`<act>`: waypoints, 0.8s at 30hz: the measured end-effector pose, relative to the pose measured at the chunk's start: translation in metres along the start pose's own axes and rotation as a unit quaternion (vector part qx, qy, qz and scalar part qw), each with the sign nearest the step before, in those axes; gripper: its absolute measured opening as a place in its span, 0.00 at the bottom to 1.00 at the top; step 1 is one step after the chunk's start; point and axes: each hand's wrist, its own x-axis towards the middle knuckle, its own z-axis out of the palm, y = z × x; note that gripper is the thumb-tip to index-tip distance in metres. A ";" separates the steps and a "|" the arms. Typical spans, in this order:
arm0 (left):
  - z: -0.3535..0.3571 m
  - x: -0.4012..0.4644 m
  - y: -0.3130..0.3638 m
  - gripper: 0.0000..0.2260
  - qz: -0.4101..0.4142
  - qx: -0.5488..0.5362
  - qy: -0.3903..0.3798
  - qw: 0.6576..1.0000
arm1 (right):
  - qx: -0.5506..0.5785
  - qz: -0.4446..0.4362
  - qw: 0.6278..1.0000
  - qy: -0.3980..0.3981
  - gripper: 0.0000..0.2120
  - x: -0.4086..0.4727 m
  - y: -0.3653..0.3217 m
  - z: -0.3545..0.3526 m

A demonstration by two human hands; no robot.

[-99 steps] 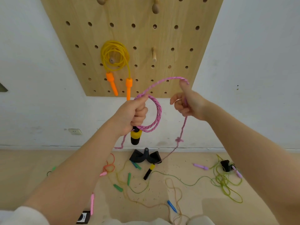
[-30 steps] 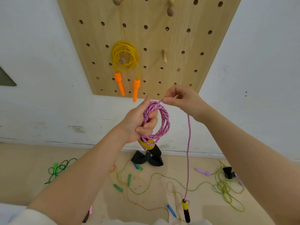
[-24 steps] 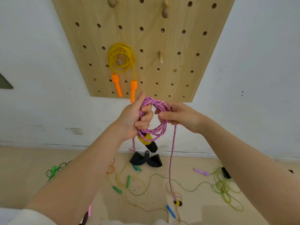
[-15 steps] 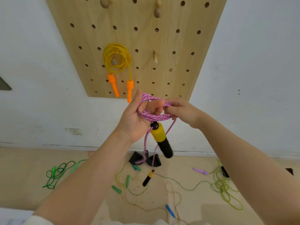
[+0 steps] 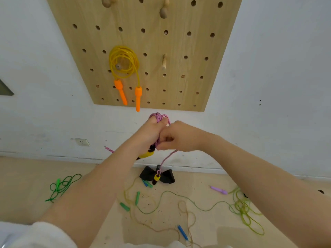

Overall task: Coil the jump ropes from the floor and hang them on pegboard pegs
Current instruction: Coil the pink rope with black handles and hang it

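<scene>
My left hand (image 5: 149,133) grips a coiled pink jump rope (image 5: 159,116) just below the wooden pegboard (image 5: 179,42). A bit of the coil sticks out above my fingers, and a yellow and black handle (image 5: 147,154) shows under my palm. My right hand (image 5: 176,137) pinches the loose pink strand beside the coil. That strand hangs down to the second yellow and black handle (image 5: 156,178). A yellow rope with orange handles (image 5: 125,63) hangs coiled on a peg. A bare wooden peg (image 5: 163,62) sticks out to its right.
Two more pegs (image 5: 163,10) sit high on the board. On the floor lie a dark green rope (image 5: 61,185), a green-handled rope (image 5: 137,197), a lime rope with a purple handle (image 5: 219,190), a blue-handled rope (image 5: 182,231), and a black object (image 5: 165,176) by the wall.
The long pink loop was gathered into a tight coil in my left hand. My right hand came in against the left, and the free handle rose off the floor and now dangles.
</scene>
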 end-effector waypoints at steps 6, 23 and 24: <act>0.003 -0.018 0.004 0.13 -0.029 -0.116 -0.075 0.990 | 0.128 0.016 0.979 0.158 0.13 -0.011 0.021 -0.036; -0.035 0.001 0.017 0.11 0.103 -0.162 0.048 0.980 | 0.088 0.120 0.982 -0.114 0.14 0.011 0.026 0.029; -0.037 0.005 0.010 0.09 0.088 -0.116 0.063 0.987 | 0.032 0.095 0.985 -0.143 0.15 0.015 0.015 0.027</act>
